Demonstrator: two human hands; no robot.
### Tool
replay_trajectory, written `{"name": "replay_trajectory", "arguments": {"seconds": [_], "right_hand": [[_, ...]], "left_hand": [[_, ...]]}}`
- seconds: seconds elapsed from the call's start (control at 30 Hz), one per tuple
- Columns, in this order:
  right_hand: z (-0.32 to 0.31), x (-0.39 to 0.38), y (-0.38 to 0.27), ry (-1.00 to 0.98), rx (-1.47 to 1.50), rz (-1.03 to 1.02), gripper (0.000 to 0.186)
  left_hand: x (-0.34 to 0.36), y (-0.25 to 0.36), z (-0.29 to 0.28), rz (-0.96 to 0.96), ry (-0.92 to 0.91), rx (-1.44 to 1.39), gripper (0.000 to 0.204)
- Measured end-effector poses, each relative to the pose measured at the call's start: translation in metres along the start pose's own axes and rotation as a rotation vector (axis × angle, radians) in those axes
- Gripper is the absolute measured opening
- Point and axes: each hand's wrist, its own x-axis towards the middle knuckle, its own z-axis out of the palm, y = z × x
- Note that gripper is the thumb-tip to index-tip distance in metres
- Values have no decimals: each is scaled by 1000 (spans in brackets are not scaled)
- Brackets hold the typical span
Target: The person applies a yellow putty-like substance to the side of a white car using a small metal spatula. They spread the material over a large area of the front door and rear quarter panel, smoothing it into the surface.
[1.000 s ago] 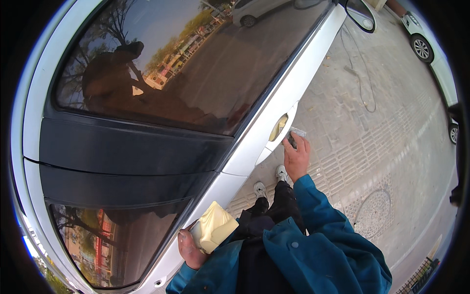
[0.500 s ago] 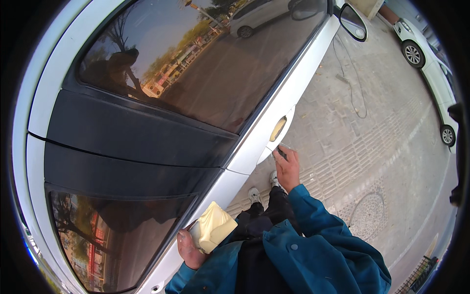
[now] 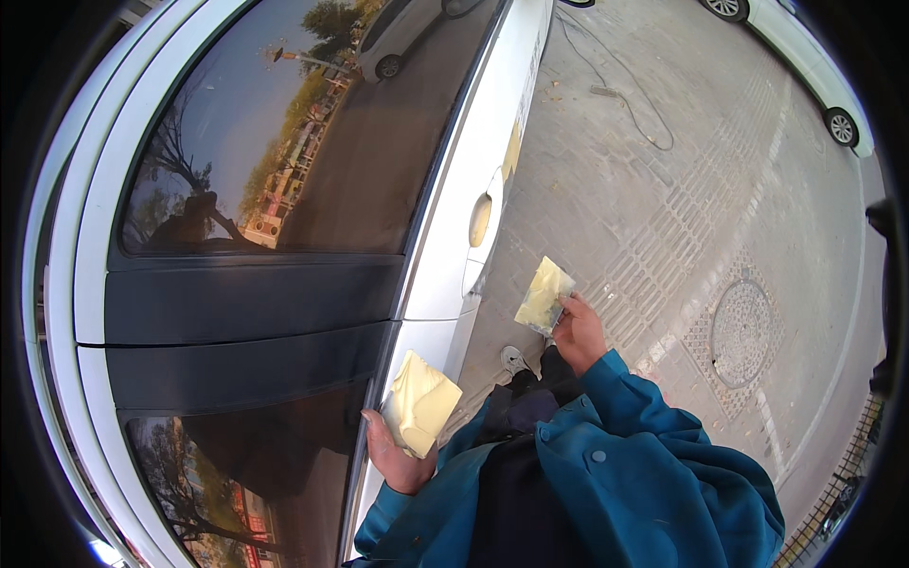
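My left hand [image 3: 396, 456] is closed around the edge of a small flat board heaped with cream-yellow putty [image 3: 421, 405], held beside the white car. Between the fingers and thumb of my right hand [image 3: 581, 333] is a flat putty spreader [image 3: 561, 286], its face largely coated in the same putty. The spreader is out over the pavement, apart from the car door [image 3: 431, 284]. Yellowish filler shows in the recess by the door handle [image 3: 481, 220], and another filler patch [image 3: 512, 151] marks the door farther ahead.
Dark side windows [image 3: 312, 133] reflect trees and a street. Grey paving [image 3: 653, 218] lies to the right, with a round manhole cover [image 3: 741, 333] and a thin cable [image 3: 632, 109]. Another white car [image 3: 805, 66] stands at the far right.
My right hand has drawn back from beside the door handle, and its putty-coated spreader now faces up. The board in my left hand is tilted more into view. The view has shifted.
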Motion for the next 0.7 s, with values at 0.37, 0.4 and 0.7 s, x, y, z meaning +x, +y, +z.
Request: {"name": "replay_trajectory", "arguments": {"seconds": [0.37, 0.4, 0.7], "right_hand": [[97, -122, -85, -488, -1104, -786, 46], [101, -127, -92, -531, -1145, -944, 48], [81, -158, -118, -699, -1429, -1230, 55]], "left_hand": [[-1, -34, 73, -157, -160, -29, 71], [-2, -38, 80, -163, -138, 3, 71], [-34, -57, 134, -83, -180, 192, 71]]}}
